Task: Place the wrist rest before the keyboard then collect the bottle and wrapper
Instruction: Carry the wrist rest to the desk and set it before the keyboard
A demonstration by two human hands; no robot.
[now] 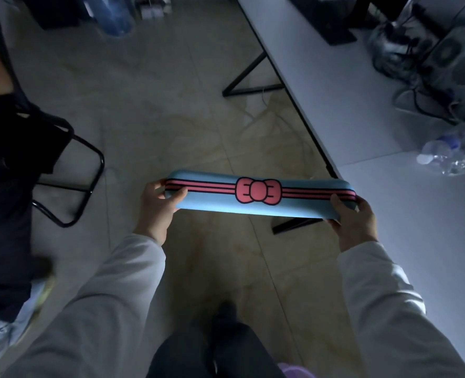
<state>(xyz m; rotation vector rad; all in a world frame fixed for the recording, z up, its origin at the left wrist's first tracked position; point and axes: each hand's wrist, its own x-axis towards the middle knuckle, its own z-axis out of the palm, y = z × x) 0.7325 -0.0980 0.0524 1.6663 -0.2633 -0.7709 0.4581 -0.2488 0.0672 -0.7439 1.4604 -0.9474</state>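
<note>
floor of pale veined tile [149, 126] fills most of the view, with the grey-white smooth-topped desk on black angled legs [343, 113] running along the right. a black tubular metal chair [70, 170] draped in dark cloth stands at the left. held over the floor just off the desk's near corner is the long blue padded wrist rest with pink stripes and a pink bow [258, 193], level and crosswise, its long edges rounded and its face matte. the left hand [157, 203] pinches one end, thumb on top and fingers curled under; the right hand [354, 219] grips the other end the same way. a crumpled clear plastic bottle with a blue label [441, 154] lies on the desk near the right edge, beside clear crinkled plastic that may be the wrapper. no keyboard is visible, so i cannot tell where the rest must land. the carry looks best done with both ends kept level, turning toward the desk, then lowering the soft pad flat, parallel to the keyboard's front edge.
</note>
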